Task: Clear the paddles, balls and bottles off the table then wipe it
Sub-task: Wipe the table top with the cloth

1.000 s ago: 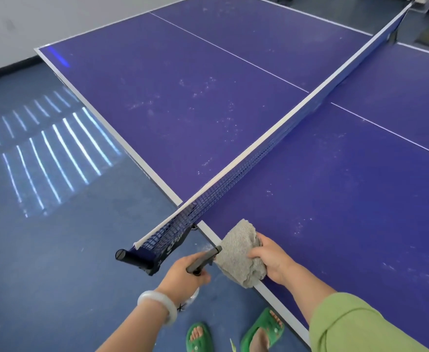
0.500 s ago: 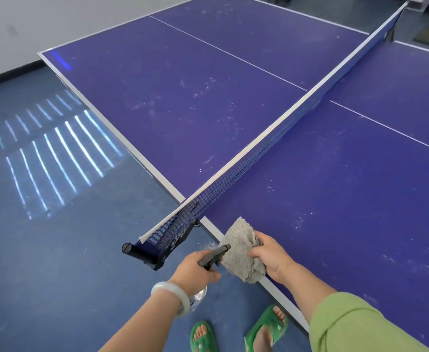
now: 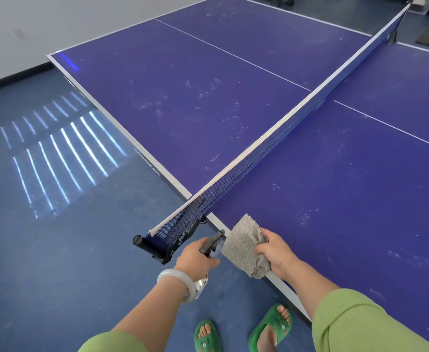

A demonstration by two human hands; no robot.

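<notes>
two hands in view, both busy. left hand point(image 3: 195, 257) curls round the neck of a spray bottle point(image 3: 212, 242), nozzle aimed at the cloth point(image 3: 243, 245) & just beside it. right hand point(image 3: 276, 252) grips the grey cloth, bunched up, over the near edge of the table point(image 3: 208, 138), close to the net point(image 3: 259, 153) & its post point(image 3: 147, 243).

progress: clearing part looks done imo. none of the play gear shows on the top, tho the far corners are cut off. wiping looks not yet begun: whitish specks point(image 3: 208, 90) & smudges are spread over both halves. cloth is held up, not flat on the surface; can't tell if its lower end brushes the edge. step in hand is prob wetting the cloth, w/ the whole top left to wipe.

writing: white lettering point(image 3: 146, 161) on the table's side rail, too skewed to read. white logo point(image 3: 185, 237) on the net's end panel, can't read it either.
</notes>
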